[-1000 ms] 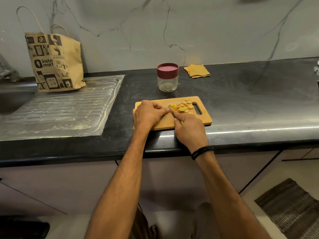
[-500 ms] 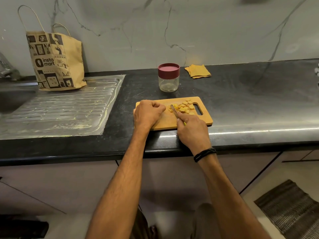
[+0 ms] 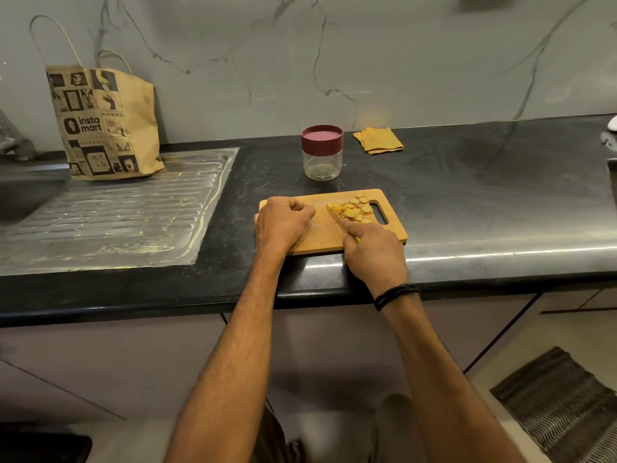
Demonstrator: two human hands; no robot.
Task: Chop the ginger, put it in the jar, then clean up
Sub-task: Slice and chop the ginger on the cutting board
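Note:
A wooden cutting board [image 3: 320, 237] lies near the counter's front edge. A heap of yellow ginger slices [image 3: 354, 208] sits on its right part, beside the handle slot. My right hand [image 3: 374, 253] grips a small knife [image 3: 335, 217] whose blade points up-left and touches the near side of the slices. My left hand [image 3: 283, 222] rests on the board's left part with its fingers curled into a fist; nothing shows inside it. A glass jar [image 3: 322, 162] with a maroon lid on it stands just behind the board.
A folded yellow cloth [image 3: 379, 140] lies by the wall, right of the jar. A printed paper bag [image 3: 107, 125] stands at the back of the steel drainboard [image 3: 110, 215] on the left, with the sink [image 3: 20, 195] beyond. A striped mat [image 3: 561, 406] lies on the floor.
My left hand has drawn back to the left, away from the knife and the slices, and closed into a fist. The right hand and knife have barely shifted.

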